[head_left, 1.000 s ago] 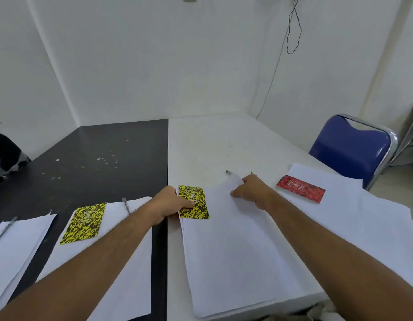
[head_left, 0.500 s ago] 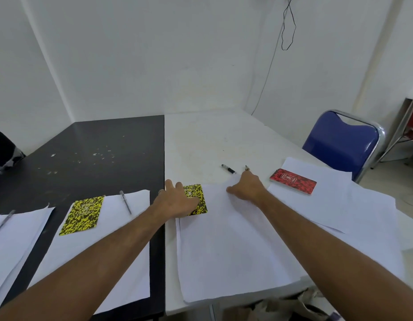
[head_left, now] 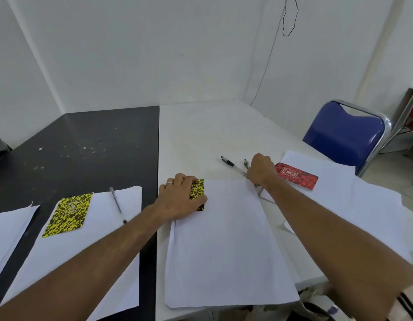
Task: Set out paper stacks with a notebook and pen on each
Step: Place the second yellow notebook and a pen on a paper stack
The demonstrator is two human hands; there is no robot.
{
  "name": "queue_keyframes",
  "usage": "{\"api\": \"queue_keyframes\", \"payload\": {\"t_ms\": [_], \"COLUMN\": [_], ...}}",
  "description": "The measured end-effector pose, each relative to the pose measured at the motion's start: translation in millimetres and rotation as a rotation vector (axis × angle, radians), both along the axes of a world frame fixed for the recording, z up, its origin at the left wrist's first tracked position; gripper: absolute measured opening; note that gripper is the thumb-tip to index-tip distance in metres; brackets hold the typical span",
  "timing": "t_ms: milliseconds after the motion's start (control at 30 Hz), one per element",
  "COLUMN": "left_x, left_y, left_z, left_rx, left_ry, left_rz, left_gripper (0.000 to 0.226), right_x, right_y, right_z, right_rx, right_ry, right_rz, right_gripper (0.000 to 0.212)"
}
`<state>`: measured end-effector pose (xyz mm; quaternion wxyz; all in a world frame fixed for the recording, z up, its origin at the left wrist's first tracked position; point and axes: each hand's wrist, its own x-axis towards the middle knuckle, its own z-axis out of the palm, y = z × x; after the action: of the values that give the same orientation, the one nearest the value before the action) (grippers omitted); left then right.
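Note:
My left hand (head_left: 180,196) lies flat on a yellow-black notebook (head_left: 199,193) at the top left corner of the middle paper stack (head_left: 226,246). My right hand (head_left: 261,170) is closed around pens at the stack's far right corner; one black-capped pen (head_left: 231,164) sticks out to its left, and another pen tip (head_left: 246,162) shows beside it. A left paper stack (head_left: 89,246) carries a yellow-black notebook (head_left: 69,214) and a pen (head_left: 116,201). The right paper stack (head_left: 353,200) carries a red notebook (head_left: 295,175).
A black table (head_left: 85,147) adjoins a white table (head_left: 212,128). A further sheet (head_left: 8,228) lies at the far left. A blue chair (head_left: 346,133) stands at the right. A bag (head_left: 316,309) sits below the table's front edge.
My right hand has moved forward off the middle stack's corner to the pens on the table. My left hand slid further over the yellow-black notebook, which stays in place.

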<state>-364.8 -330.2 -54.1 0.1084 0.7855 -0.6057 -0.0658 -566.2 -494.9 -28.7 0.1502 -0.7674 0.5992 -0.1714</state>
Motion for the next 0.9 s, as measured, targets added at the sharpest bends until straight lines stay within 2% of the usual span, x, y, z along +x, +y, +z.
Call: {"api": "queue_keyframes", "payload": {"t_ms": [67,167,200,233,333,400,500,633,767,833,900], "left_x": [2.5,6.6,7.2,8.3,8.0,6.1,1.4,-11.8,-23.0,-21.3,-14.7], "left_y": [1.0,4.2,5.1,5.8,7.1,7.2,5.4,1.3,-13.1,-22.2,-28.7], "left_z": [-1.6,-2.7,-2.7,-2.0,2.5,8.0,20.9,41.6,54.2,55.8,53.7], "left_rx": [-0.024,-0.039,-0.043,-0.044,-0.031,-0.054,-0.265,-0.423,-0.551,-0.557,-0.488], "left_ry": [-0.029,-0.056,-0.058,-0.055,-0.024,-0.002,0.066,0.292,0.595,0.617,0.599], "left_rz": [-0.001,0.011,0.013,0.013,0.022,0.019,-0.130,-0.347,-0.282,-0.253,-0.201], "left_gripper": [0.068,0.074,0.075,0.076,0.079,0.077,0.064,0.053,0.031,0.028,0.031], "right_x": [0.6,7.1,9.8,12.9,18.7,18.2,15.3,12.8,14.7,16.2,15.2], "right_y": [-5.3,-2.3,1.9,7.5,30.0,40.1,42.9,41.9,46.9,47.5,48.0], "right_z": [-1.3,3.9,5.7,7.5,12.7,17.1,22.9,26.7,32.6,33.6,34.6], "right_rx": [-0.014,-0.057,-0.041,0.011,0.333,0.510,0.584,0.529,0.261,0.130,0.102], "right_ry": [-0.049,-0.179,-0.220,-0.252,-0.397,-0.535,-0.647,-0.709,-0.592,-0.502,-0.461], "right_rz": [0.006,0.058,0.115,0.183,0.365,0.442,0.476,0.565,0.578,0.554,0.521], "right_gripper": [0.028,0.012,0.013,0.020,0.037,0.030,0.025,0.023,0.017,0.022,0.028]}}
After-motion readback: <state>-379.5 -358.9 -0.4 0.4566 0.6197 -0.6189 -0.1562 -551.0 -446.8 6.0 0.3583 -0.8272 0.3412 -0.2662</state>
